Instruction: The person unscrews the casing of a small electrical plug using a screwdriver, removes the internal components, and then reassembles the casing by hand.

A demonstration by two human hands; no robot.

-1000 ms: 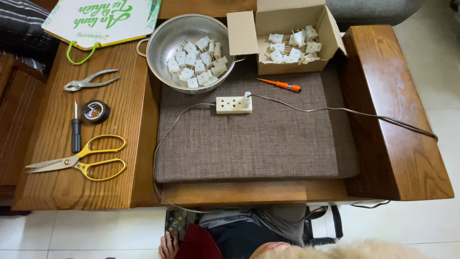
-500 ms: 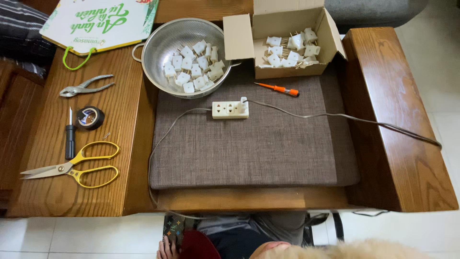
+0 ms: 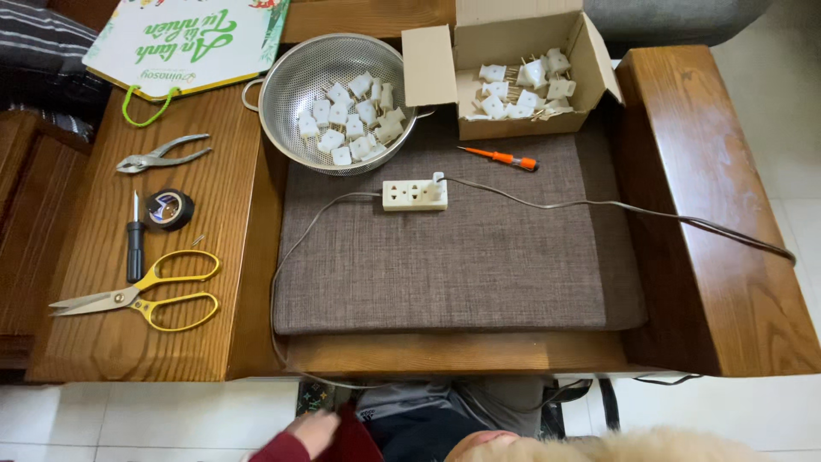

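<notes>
Wooden bench (image 3: 684, 171) carries brown cushion (image 3: 462, 257); left of cushion on wood: scissors (image 3: 141, 295), screwdriver (image 3: 134, 239), tape roll (image 3: 168, 209), pliers (image 3: 158, 156).

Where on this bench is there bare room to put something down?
The widest free patch is the front of the brown cushion, below the power strip and its cord. The right armrest is bare apart from that cord. It is crowded at the back, around the colander and box, and on the left armrest, with pliers, tape and scissors.
</notes>
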